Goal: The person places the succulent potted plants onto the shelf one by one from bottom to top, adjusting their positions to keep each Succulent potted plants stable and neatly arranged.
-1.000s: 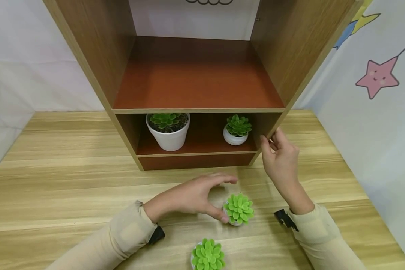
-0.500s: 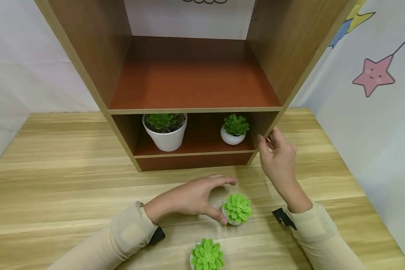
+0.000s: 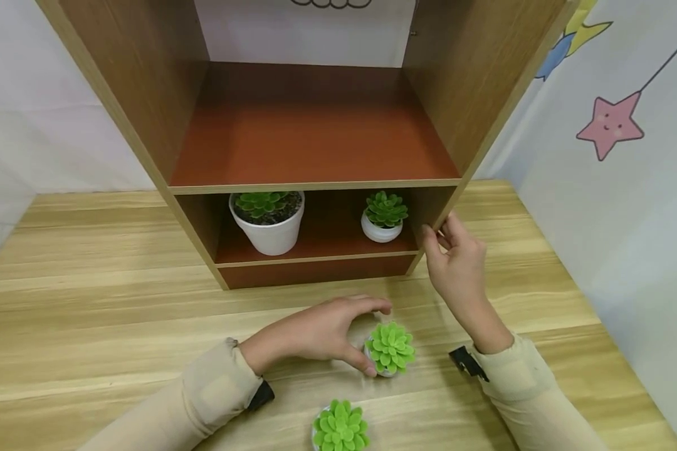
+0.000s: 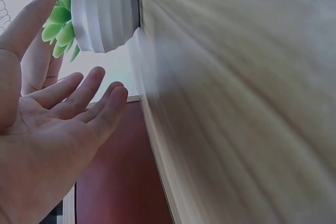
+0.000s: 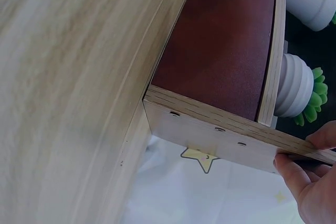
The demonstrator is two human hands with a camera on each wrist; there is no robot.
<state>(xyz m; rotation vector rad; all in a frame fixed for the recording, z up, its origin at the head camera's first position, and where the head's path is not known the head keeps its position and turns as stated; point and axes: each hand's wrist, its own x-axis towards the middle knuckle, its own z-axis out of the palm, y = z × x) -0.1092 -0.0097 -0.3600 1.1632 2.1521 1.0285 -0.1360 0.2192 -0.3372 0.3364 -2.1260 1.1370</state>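
My left hand (image 3: 330,329) is on the near side of the wooden shelf unit (image 3: 316,186), its fingers spread in a loose curve. Its thumb lies at the left side of a small bright green succulent (image 3: 392,347) in a white pot. In the left wrist view, this ribbed white pot (image 4: 105,13) stands beyond the fingers, and the palm is bare. My right hand (image 3: 459,266) pinches the front edge of the unit's right side panel, thumb inside and fingers outside. The right wrist view shows that side panel (image 5: 220,129) between thumb and fingers.
A second bright green succulent (image 3: 340,427) stands nearer on the wooden table (image 3: 90,313). On the lower shelf are a large white pot (image 3: 271,232) with a succulent at left and a small potted succulent (image 3: 382,219) at right. A white wall (image 3: 649,207) borders the right.
The head view has turned a little, so the shelf unit, plants and right hand appear farther left. Both hands keep their poses; the pinch on the side panel stays.
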